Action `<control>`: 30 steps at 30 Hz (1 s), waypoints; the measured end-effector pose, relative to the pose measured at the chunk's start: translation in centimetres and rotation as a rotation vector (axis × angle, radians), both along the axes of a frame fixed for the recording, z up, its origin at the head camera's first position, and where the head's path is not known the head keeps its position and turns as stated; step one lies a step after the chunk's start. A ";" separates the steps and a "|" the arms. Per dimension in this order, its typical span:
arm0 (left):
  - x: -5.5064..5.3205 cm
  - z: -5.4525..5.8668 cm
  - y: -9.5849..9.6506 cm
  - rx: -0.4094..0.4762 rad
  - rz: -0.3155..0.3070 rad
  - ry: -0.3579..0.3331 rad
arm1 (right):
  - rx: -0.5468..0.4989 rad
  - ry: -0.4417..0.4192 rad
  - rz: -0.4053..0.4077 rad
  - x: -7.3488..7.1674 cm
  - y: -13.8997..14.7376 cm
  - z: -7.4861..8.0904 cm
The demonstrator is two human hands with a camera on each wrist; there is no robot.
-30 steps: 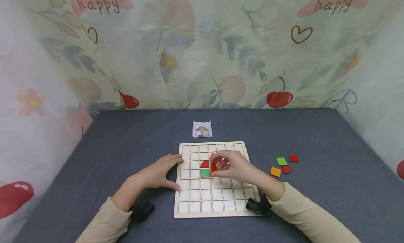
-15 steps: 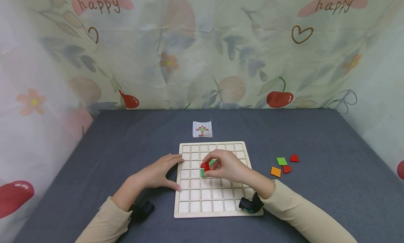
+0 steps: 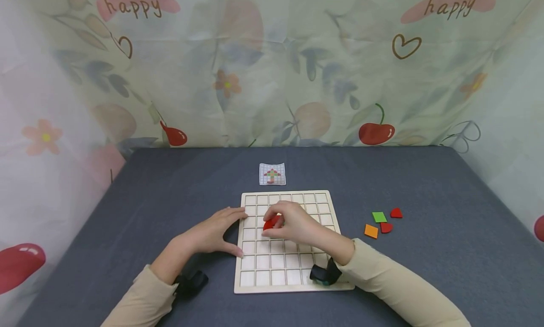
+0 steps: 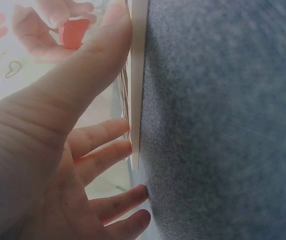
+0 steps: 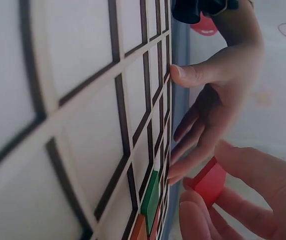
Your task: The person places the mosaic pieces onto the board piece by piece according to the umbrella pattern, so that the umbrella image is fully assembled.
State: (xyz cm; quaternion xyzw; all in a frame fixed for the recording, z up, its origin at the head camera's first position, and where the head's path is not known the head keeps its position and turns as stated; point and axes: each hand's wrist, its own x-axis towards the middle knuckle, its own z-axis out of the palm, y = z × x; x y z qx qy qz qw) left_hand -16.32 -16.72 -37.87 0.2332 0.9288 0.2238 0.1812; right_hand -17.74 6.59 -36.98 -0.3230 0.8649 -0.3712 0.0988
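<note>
My right hand [image 3: 293, 225] pinches a small red tile [image 5: 211, 185] between thumb and fingers, held over the pale wooden grid board [image 3: 278, 276]. A green tile [image 5: 151, 200] and an orange tile [image 5: 138, 230] lie in the board's squares, seen in the right wrist view; in the head view the right hand covers them. At the board's left edge my left hand [image 3: 212, 233] lies with fingers extended and thumb spread, its fingertips right at the rim. In the left wrist view the thumb [image 4: 95, 55] reaches across the board's side.
A small picture card [image 3: 272, 174] with a coloured pattern lies behind the board on the dark grey table [image 3: 191, 180]. To the right are a green tile [image 3: 379, 217], an orange tile [image 3: 371, 231], a red tile [image 3: 386, 228] and another red tile [image 3: 396, 213].
My right hand has moved left across the board with the red tile, now hiding the tiles in the squares. The left hand stays at the board's left edge.
</note>
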 end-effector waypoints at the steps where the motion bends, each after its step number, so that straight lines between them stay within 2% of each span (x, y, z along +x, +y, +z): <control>1: 0.0 0.0 0.0 0.001 0.000 0.001 | 0.009 0.004 0.000 0.0 -0.1 0.0; 9: 0.1 0.0 0.0 0.007 -0.002 0.006 | 0.083 0.050 -0.001 -0.1 -1.2 -0.1; 21: 0.1 0.0 0.0 0.007 0.002 0.005 | 0.310 0.131 -0.057 0.2 -2.5 -0.1; 30: 0.1 0.1 0.0 0.002 0.010 0.004 | 0.378 0.170 -0.075 0.4 -2.7 -0.2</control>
